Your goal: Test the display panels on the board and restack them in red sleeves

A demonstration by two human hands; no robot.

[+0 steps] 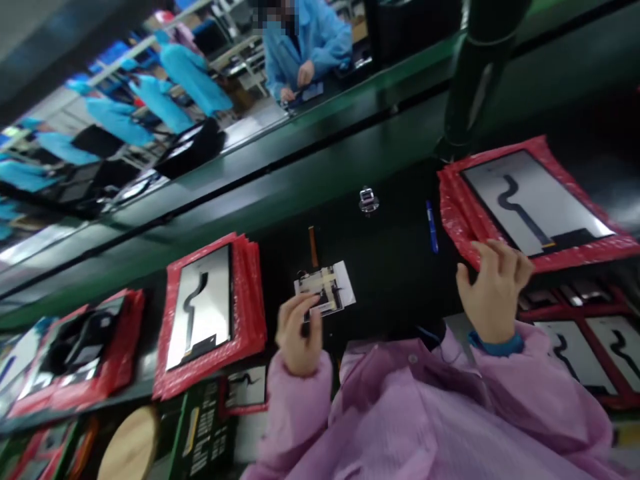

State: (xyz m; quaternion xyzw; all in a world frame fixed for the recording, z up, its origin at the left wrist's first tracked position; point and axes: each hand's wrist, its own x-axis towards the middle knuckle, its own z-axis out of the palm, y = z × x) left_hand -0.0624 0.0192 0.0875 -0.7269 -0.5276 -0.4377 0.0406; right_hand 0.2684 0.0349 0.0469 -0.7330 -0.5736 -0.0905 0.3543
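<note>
My left hand is closed in a pinch on the near edge of a small white board with tape and a thin cable, which lies on the black bench. My right hand rests with fingers curled over the near edge of a red bubble-wrap stack that carries a grey display panel with a black flex cable. Both arms wear pink sleeves.
A second red-wrapped panel stack lies left of my left hand, another further left. A blue pen and a small metal clip lie on the bench. More panels sit lower right. A person in blue works across the conveyor.
</note>
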